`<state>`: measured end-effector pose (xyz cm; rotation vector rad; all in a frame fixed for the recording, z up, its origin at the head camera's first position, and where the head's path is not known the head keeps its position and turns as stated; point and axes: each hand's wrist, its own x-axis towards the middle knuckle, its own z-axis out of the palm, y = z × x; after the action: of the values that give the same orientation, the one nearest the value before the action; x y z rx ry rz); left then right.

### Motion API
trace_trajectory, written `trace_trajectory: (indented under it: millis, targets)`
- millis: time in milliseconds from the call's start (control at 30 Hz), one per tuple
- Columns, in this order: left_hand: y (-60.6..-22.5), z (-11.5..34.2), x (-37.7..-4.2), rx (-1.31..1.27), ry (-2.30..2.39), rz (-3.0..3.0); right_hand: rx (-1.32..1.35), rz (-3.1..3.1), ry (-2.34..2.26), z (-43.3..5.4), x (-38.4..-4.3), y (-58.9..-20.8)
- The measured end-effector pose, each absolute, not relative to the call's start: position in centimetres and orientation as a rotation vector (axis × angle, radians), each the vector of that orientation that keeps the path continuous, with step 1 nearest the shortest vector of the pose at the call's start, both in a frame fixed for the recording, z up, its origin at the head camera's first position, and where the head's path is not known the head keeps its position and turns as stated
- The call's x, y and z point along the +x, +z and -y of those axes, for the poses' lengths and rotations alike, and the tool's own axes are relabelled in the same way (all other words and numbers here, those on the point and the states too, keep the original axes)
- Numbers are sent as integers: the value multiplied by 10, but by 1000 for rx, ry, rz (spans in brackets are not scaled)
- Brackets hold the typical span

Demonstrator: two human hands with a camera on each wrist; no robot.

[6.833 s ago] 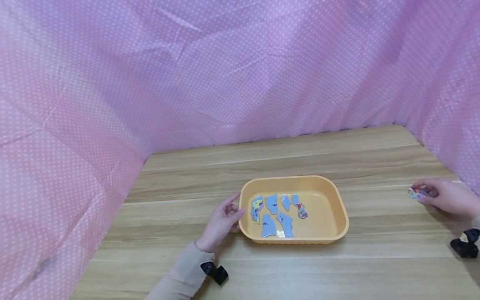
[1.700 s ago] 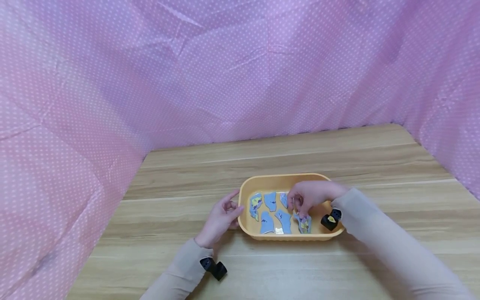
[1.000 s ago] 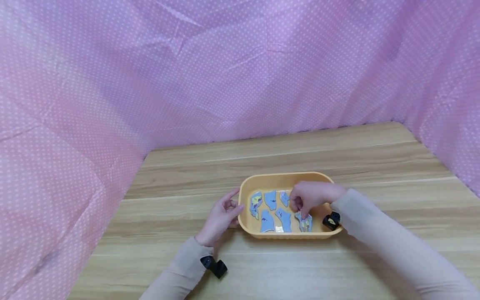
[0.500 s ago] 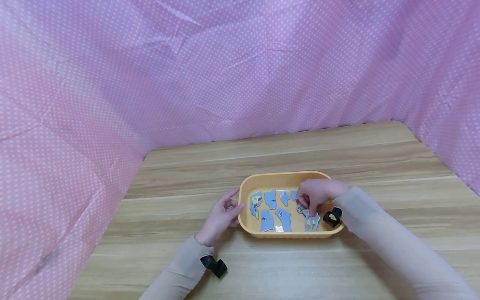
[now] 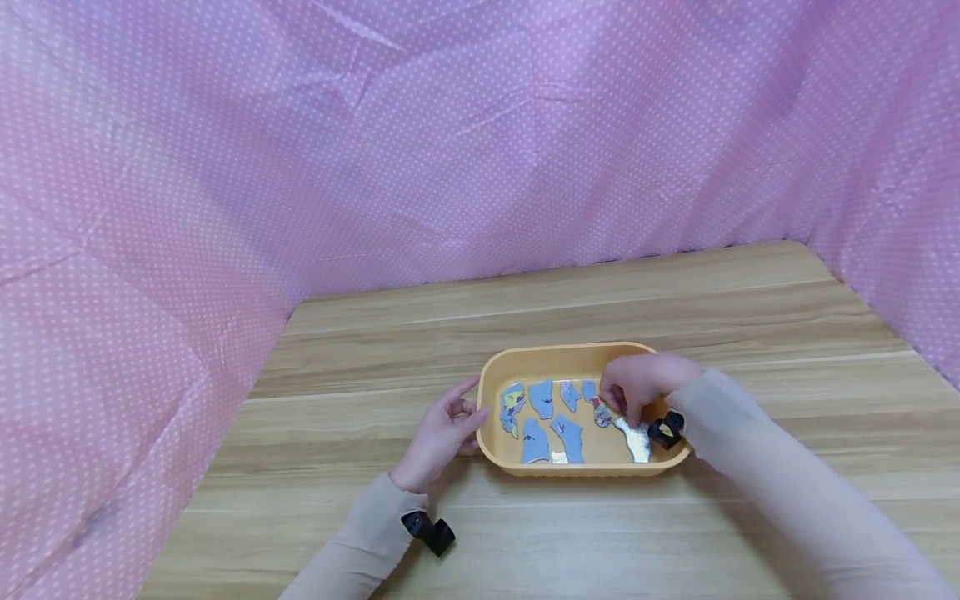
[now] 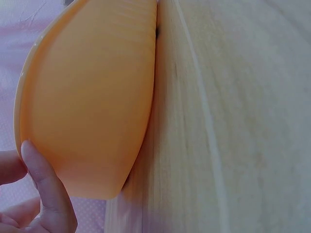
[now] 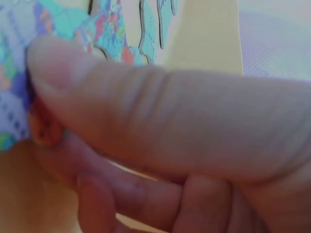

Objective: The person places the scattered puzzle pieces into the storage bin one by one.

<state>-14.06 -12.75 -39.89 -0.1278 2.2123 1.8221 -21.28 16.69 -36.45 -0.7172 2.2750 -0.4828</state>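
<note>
A yellow-orange plastic tray (image 5: 585,470) sits on the table with several flat blue printed puzzle pieces inside. My left hand (image 5: 442,433) grips its left rim; in the left wrist view the thumb (image 6: 43,179) presses the outer wall. Inside the right part of the tray, my right hand (image 5: 648,379) pinches a multicoloured puzzle piece (image 7: 12,97) between thumb and fingers. From the head that piece (image 5: 636,442) shines with glare, partly covered by the hand. Just left of it lies a small red-and-blue piece (image 5: 602,412). Further left are a yellow-marked piece (image 5: 512,404) and plain blue ones (image 5: 535,442).
The wooden table (image 5: 360,358) extends around the tray. Pink dotted cloth (image 5: 450,167) hangs behind it and along both sides. Black wrist cameras sit on both cuffs, the right one (image 5: 666,430) close over the tray's right end.
My right hand came from the far right with the puzzle piece and brought it into the tray. Lately it shifted the piece rightward, uncovering the small red-and-blue piece. The left hand stayed on the rim.
</note>
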Motion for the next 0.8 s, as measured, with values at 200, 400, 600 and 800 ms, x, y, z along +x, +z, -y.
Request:
trace_trajectory:
  millis: [200,400,600,800]
  targets:
    - [-398,128,-141,-123,1816,-2216,-662,-2329,-459,-166,-210,-363]
    - [-397,128,-141,-121,1826,-2208,-634,-2357,-461,-164,-209,-364]
    - [-396,130,-142,-124,1819,-2208,-667,-2372,-447,-162,-209,-363]
    - [-393,131,-144,-112,1816,-2208,-651,-2383,-465,-163,-211,-364]
